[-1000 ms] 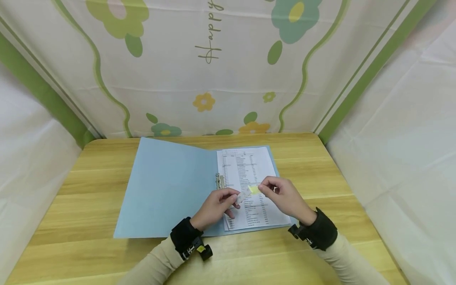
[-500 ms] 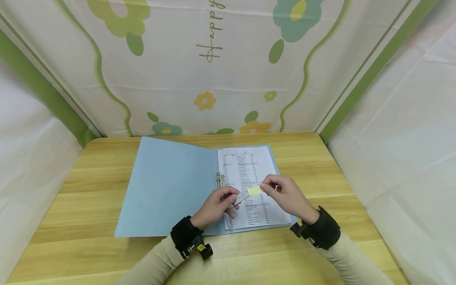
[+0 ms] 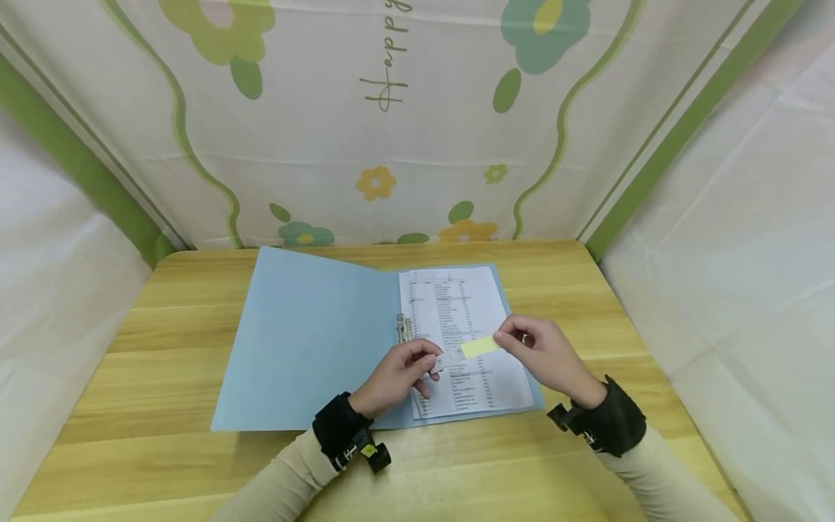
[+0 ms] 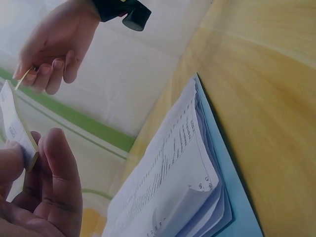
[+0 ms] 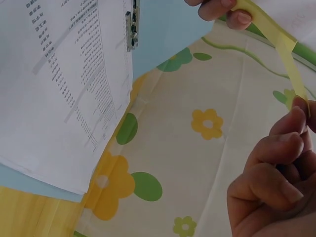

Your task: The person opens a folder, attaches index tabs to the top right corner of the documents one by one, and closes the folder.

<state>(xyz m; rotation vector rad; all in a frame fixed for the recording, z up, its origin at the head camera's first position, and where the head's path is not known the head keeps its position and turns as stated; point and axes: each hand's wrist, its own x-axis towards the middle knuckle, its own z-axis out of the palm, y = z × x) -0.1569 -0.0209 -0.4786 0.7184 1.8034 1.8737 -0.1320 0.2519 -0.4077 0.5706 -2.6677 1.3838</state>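
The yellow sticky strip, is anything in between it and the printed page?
Nothing visible blocks the yellow sticky strip from the printed page. The right hand pinches one end; the note pad, in the left hand, is at the other end.

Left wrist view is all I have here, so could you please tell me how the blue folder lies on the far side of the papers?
Observer: The head view shows the blue folder lying open, its bare left half spread beside the papers.
Operator: Thank you; is there anything at the papers' left edge?
Observer: Yes, a metal clip sits there.
Operator: I see the yellow strip in the right hand only edge-on; could you kindly describe its face?
Observer: In the head view its broad face shows plain yellow, with no writing that I can make out.
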